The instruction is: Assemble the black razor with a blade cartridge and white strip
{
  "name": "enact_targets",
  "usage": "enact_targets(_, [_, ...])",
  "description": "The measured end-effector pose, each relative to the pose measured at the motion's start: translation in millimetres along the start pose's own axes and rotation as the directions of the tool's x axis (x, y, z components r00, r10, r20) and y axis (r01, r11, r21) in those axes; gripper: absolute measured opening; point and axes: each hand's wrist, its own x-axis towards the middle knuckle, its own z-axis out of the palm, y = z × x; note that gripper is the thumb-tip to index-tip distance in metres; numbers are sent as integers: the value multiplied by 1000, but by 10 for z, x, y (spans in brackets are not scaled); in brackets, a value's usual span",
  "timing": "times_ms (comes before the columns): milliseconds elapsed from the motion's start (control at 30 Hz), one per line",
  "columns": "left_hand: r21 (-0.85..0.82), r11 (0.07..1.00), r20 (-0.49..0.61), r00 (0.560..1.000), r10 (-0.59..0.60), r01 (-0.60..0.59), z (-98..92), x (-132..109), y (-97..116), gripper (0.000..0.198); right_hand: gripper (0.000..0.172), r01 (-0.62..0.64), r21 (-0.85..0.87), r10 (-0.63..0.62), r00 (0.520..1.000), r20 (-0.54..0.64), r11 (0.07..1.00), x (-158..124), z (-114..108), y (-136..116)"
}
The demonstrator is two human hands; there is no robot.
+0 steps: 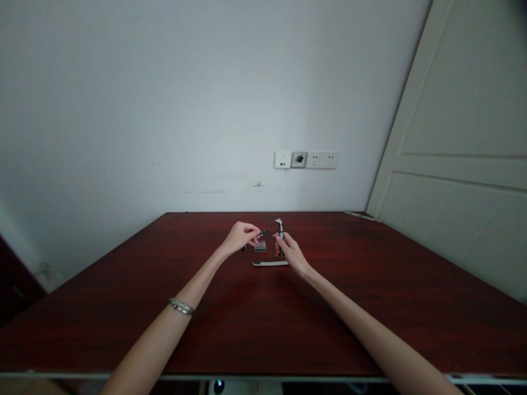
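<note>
Around a box: left hand, ten o'clock, pinching dark piece; right hand, three o'clock, grasping tool (silver-headed).

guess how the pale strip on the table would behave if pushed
The pale strip is probably light, as it looks thin and narrow. Lying low on the table, it would likely slide, not tip. Stiffness is uncertain: it looks nearly straight, but the table supports it.

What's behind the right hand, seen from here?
Dark red tabletop shows around the right hand, and a pale strip runs up to its edge. Anything directly behind the hand is covered.
</note>
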Motion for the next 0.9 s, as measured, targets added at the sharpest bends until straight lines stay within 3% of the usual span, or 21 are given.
enact_targets(533, [-39,994,136,986,-100,106,75,-69,15,20,28,35,-154,-24,997,69,987,14,8,67])
enact_targets(900, [-88,996,134,991,-23,34,97,-96,6,33,28,93,-195,-88,995,36,976,21,10,74])
